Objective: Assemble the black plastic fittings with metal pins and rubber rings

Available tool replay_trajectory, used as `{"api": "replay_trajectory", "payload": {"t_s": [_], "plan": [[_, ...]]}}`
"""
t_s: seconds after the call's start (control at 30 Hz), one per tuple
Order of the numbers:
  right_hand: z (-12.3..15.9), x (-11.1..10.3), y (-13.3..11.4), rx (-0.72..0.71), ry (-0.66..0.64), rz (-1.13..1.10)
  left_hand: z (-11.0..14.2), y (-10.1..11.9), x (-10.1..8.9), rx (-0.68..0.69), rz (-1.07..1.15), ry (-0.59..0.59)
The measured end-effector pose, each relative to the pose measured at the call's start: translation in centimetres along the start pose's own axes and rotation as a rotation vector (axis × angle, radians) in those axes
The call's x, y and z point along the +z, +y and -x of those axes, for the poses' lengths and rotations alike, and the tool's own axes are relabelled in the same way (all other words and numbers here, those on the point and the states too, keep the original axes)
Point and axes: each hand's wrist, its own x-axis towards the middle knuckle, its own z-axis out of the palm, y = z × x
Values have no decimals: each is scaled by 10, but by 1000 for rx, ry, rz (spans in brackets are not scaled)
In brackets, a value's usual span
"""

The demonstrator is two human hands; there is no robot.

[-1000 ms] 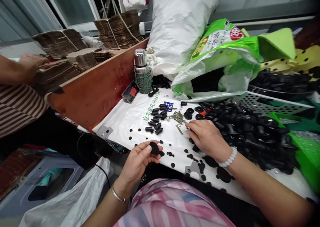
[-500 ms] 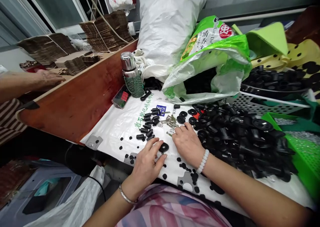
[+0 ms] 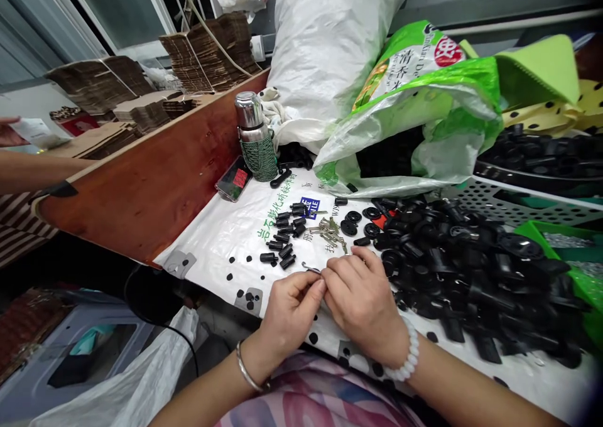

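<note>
Metal piece (image 3: 310,269), slender, pinched narrowly by left hand (image 3: 289,311) and right hand (image 3: 362,298) together (curled end exposed); black cylinders (image 3: 287,262) lie nearby

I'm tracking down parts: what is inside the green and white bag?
Through the open mouth of the bag, dark contents show, too dim to name. The bag's own sides hide whatever lies deeper.

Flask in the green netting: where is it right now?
In the head view, the flask stands left of centre, toward the far end of the white sheet, beside the red-brown board and just right of the phone.
</note>
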Motion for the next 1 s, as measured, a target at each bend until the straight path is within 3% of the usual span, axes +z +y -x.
{"api": "replay_trajectory", "payload": {"t_s": [0.1,0.33,0.6,0.77,1.0], "plan": [[6,1,-1,-14,52,-65,2,-5,6,-171,163,-17],[11,-4,5,-38,51,-348,12,-6,-1,-154,102,-45],[13,-15,21,-103,-172,-520,20,8,-9,183,-468,-263],[14,-21,21,-100,-193,-511,19,8,-11,241,-628,-310],[14,-25,23,-116,-337,-512,22,9,-8,258,-681,-375]]}}
